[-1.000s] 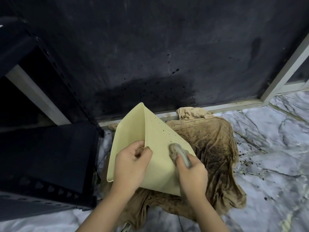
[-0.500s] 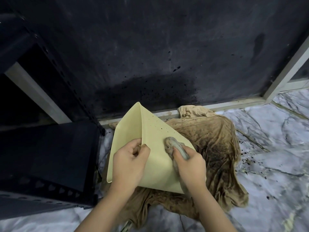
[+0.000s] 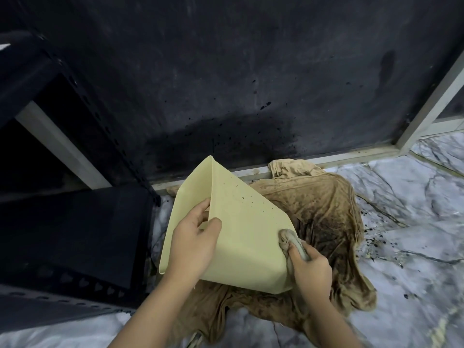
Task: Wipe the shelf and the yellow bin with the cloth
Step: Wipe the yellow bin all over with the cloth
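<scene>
A pale yellow bin (image 3: 247, 222) is tilted on its side, its flat wall facing me and dotted with small dark specks. My left hand (image 3: 193, 243) grips its left rim, fingers curled over the edge. My right hand (image 3: 310, 271) holds a bunched grey cloth (image 3: 291, 241) and presses it against the bin's right edge. The black shelf (image 3: 75, 237) stands at the left, apart from both hands.
A large stained brown cloth (image 3: 321, 217) lies spread on the marble floor (image 3: 406, 247) under and behind the bin. Black splatter marks the floor at the right and the dark wall (image 3: 238, 84) behind. A pale metal frame (image 3: 426, 114) rises at the right.
My right hand has slid the grey cloth from the middle of the bin's wall to its right edge. The left hand keeps its grip on the rim.
</scene>
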Demonstrator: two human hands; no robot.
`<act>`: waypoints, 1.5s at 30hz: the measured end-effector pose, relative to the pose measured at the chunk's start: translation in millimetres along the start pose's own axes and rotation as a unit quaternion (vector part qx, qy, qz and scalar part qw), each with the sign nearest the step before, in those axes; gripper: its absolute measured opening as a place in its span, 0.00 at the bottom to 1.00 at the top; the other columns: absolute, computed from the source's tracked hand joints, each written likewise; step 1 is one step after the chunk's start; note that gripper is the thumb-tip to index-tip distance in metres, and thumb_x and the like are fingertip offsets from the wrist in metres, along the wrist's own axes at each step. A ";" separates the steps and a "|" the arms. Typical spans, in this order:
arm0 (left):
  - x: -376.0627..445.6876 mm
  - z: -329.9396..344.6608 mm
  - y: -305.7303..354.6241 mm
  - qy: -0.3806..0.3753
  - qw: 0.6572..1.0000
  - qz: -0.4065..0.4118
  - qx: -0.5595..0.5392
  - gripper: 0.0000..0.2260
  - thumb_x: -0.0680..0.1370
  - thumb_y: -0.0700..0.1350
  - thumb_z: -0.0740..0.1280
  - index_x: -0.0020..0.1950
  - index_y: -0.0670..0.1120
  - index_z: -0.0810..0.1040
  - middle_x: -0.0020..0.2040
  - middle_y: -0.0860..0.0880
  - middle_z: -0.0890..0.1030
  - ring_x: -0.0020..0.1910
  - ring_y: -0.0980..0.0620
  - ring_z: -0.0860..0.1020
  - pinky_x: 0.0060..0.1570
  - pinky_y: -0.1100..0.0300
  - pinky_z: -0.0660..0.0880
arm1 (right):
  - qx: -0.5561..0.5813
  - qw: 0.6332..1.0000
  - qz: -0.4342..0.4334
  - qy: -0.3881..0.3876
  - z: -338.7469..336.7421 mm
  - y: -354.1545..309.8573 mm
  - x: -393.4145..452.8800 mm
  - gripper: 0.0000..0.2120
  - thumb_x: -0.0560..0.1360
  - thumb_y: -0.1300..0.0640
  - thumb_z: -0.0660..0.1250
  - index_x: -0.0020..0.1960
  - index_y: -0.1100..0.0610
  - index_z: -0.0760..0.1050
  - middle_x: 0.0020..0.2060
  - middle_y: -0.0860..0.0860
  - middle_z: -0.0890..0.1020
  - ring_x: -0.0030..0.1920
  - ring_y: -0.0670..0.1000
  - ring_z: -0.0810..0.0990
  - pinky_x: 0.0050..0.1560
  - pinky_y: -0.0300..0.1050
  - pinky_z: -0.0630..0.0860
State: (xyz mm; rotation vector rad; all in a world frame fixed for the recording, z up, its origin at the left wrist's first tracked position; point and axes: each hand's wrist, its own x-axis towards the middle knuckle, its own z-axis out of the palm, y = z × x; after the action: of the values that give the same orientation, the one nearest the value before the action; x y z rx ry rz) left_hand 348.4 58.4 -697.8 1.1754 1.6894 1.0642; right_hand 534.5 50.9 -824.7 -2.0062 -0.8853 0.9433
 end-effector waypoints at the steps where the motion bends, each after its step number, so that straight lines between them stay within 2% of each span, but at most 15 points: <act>1: 1.8 -1.0 1.2 0.007 1.000 -0.011 0.007 0.18 0.74 0.38 0.60 0.54 0.59 0.77 0.48 0.57 0.83 0.47 0.54 0.80 0.50 0.58 0.74 | -0.001 1.000 -0.001 0.003 1.4 0.6 -1.9 0.19 0.73 0.48 0.67 0.62 0.52 0.77 0.50 0.56 0.84 0.51 0.59 0.79 0.49 0.48 0.75; 4: 8.2 -3.3 1.3 0.029 0.998 -0.035 0.044 0.14 0.76 0.41 0.59 0.56 0.54 0.77 0.40 0.51 0.81 0.38 0.47 0.77 0.40 0.55 0.72 | -0.006 1.000 -0.014 0.000 3.6 2.4 -8.3 0.19 0.73 0.49 0.67 0.62 0.53 0.76 0.53 0.57 0.83 0.55 0.60 0.78 0.47 0.47 0.70; 7: 12.5 -2.8 -2.1 0.036 0.995 -0.038 0.085 0.12 0.78 0.45 0.59 0.59 0.51 0.76 0.41 0.45 0.81 0.38 0.47 0.76 0.37 0.55 0.70 | -0.003 1.000 -0.025 -0.001 3.3 4.1 -11.9 0.19 0.73 0.52 0.67 0.62 0.56 0.76 0.54 0.58 0.82 0.55 0.61 0.78 0.44 0.45 0.65; 11: 11.9 1.0 -3.7 0.061 0.994 -0.030 0.087 0.12 0.79 0.45 0.59 0.58 0.48 0.77 0.33 0.51 0.74 0.31 0.52 0.71 0.32 0.57 0.66 | 0.004 1.000 -0.022 0.006 4.9 -1.0 -13.0 0.17 0.72 0.51 0.68 0.60 0.55 0.78 0.53 0.56 0.83 0.54 0.58 0.78 0.45 0.45 0.67; 16: 8.6 4.1 4.1 0.087 0.994 -0.022 0.062 0.07 0.78 0.44 0.60 0.51 0.51 0.77 0.33 0.52 0.76 0.33 0.52 0.73 0.33 0.58 0.68 | 0.031 0.995 -0.087 -0.043 15.0 -29.4 -20.7 0.11 0.71 0.50 0.69 0.50 0.53 0.82 0.41 0.52 0.83 0.44 0.53 0.79 0.42 0.46 0.73; 20: 6.5 12.0 -4.8 0.102 0.991 -0.019 0.083 0.09 0.78 0.45 0.61 0.55 0.49 0.77 0.33 0.52 0.76 0.33 0.52 0.73 0.35 0.57 0.67 | 0.021 0.980 -0.182 -0.072 31.7 -57.0 -40.9 0.12 0.71 0.52 0.70 0.52 0.55 0.81 0.42 0.49 0.81 0.46 0.51 0.79 0.45 0.43 0.72; 23: 4.8 15.5 -8.3 0.114 0.989 -0.012 0.091 0.12 0.77 0.44 0.61 0.59 0.48 0.77 0.31 0.53 0.75 0.30 0.50 0.71 0.36 0.57 0.67 | 0.021 0.977 -0.203 -0.067 38.8 -70.6 -44.4 0.14 0.71 0.52 0.70 0.55 0.56 0.81 0.44 0.46 0.80 0.49 0.50 0.77 0.50 0.43 0.72; 25: 4.1 15.6 -8.9 0.113 0.989 -0.006 0.094 0.12 0.77 0.44 0.61 0.59 0.48 0.77 0.29 0.53 0.74 0.28 0.50 0.70 0.34 0.57 0.67 | 0.027 0.978 -0.198 -0.067 42.0 -73.7 -40.6 0.16 0.70 0.48 0.69 0.54 0.55 0.81 0.47 0.49 0.83 0.50 0.50 0.79 0.52 0.46 0.74; 29: 4.0 14.3 -12.4 0.113 0.988 0.001 0.101 0.11 0.77 0.44 0.60 0.58 0.50 0.78 0.30 0.52 0.74 0.27 0.51 0.70 0.31 0.57 0.65 | 0.032 0.983 -0.162 -0.085 46.9 -70.8 -27.1 0.26 0.65 0.39 0.62 0.56 0.52 0.80 0.49 0.49 0.84 0.50 0.51 0.80 0.52 0.50 0.76; 32: 3.9 13.8 -13.3 0.112 0.989 -0.001 0.101 0.12 0.78 0.45 0.60 0.58 0.50 0.77 0.32 0.51 0.76 0.28 0.51 0.70 0.33 0.57 0.66 | 0.039 0.988 -0.120 -0.090 43.7 -64.7 -14.6 0.21 0.69 0.44 0.65 0.58 0.53 0.79 0.49 0.50 0.84 0.49 0.51 0.80 0.48 0.47 0.76; 35: 3.1 14.4 -14.5 0.108 0.989 -0.002 0.099 0.11 0.78 0.45 0.60 0.58 0.50 0.78 0.32 0.51 0.75 0.28 0.51 0.70 0.33 0.57 0.66 | 0.040 0.994 -0.068 -0.075 34.9 -54.0 -1.2 0.18 0.73 0.50 0.67 0.61 0.53 0.77 0.49 0.52 0.83 0.47 0.51 0.78 0.44 0.43 0.70; 39: 2.7 14.5 -14.2 0.107 0.989 -0.003 0.101 0.11 0.78 0.45 0.60 0.57 0.50 0.77 0.34 0.50 0.76 0.30 0.50 0.71 0.34 0.57 0.65 | 0.034 0.998 -0.021 -0.044 28.8 -29.5 14.2 0.19 0.72 0.49 0.67 0.61 0.54 0.77 0.54 0.55 0.83 0.54 0.57 0.79 0.52 0.47 0.73; 45: 2.9 16.0 -12.6 0.107 0.989 -0.001 0.100 0.11 0.78 0.45 0.60 0.57 0.50 0.78 0.32 0.52 0.75 0.28 0.52 0.70 0.31 0.57 0.64 | 0.043 0.999 0.027 -0.009 19.8 1.8 20.5 0.18 0.73 0.50 0.66 0.61 0.55 0.77 0.54 0.59 0.83 0.54 0.60 0.79 0.48 0.46 0.71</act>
State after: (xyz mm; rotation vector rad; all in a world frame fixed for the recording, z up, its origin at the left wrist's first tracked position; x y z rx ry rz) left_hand 359.0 61.6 -715.1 1.2170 2.0027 1.0699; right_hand 528.6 73.0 -841.8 -1.9588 -0.7909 1.0133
